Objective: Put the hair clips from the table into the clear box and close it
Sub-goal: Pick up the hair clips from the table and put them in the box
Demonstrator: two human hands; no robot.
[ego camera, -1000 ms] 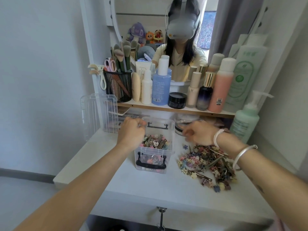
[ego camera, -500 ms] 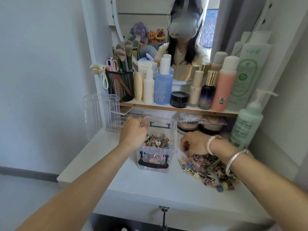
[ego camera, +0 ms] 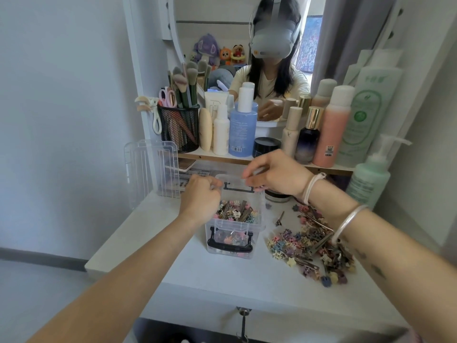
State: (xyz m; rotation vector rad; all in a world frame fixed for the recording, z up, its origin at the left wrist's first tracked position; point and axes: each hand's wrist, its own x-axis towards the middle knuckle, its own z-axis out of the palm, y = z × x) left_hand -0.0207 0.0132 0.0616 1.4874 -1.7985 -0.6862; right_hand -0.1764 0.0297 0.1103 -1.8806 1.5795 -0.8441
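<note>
Two hands, the left hand and the right hand, at one clear box with two black latches and one lid. Hair clips on the worktop are too many to count: one heap, plus one single clip lying by itself. Two bands ring the right wrist, one white band and one silver bangle. Nearby: one mesh pot, one black jar, one pump bottle, and three plush toys in one mirror.

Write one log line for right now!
left hand grips clear box rim | right hand above box, grasp unclear | lid off, leaning left | hair clips pile on table
</note>
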